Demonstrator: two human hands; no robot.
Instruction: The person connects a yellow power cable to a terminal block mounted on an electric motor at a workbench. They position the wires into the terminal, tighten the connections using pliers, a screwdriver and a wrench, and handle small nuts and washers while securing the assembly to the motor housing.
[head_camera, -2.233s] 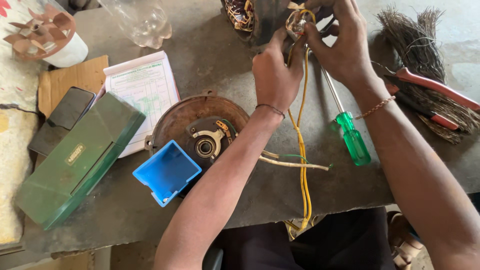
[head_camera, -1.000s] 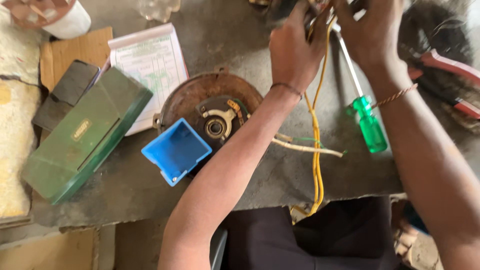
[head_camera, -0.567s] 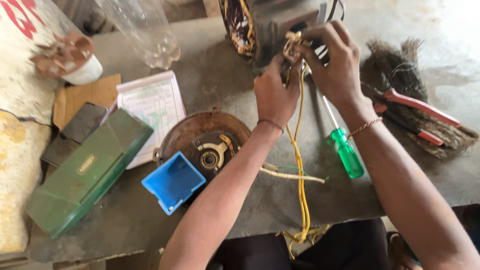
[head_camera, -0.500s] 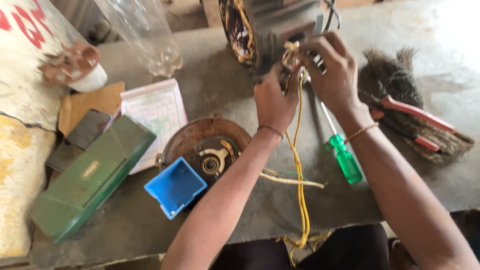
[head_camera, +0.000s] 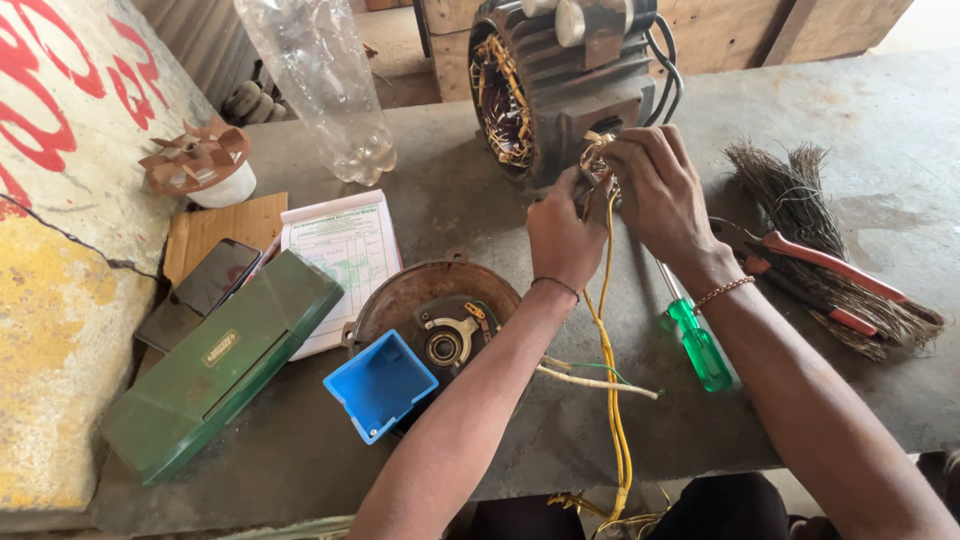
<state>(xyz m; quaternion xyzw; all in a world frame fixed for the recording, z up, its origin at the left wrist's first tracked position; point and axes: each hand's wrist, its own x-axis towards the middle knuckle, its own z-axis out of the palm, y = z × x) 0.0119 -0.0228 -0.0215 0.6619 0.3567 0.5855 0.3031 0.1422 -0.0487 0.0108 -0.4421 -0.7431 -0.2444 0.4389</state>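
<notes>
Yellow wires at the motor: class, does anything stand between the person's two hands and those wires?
Nothing visible does. The left hand and right hand already grip the yellow wires by the motor. The green screwdriver and red pliers lie aside on the table.

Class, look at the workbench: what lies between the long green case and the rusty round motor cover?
In the head view, a small blue box sits between the green case and the rusty motor cover, overlapping the cover's near edge. A printed paper pad lies just behind that gap.

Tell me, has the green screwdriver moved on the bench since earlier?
No. The green screwdriver lies right of the rusty end cover, as before.
</notes>
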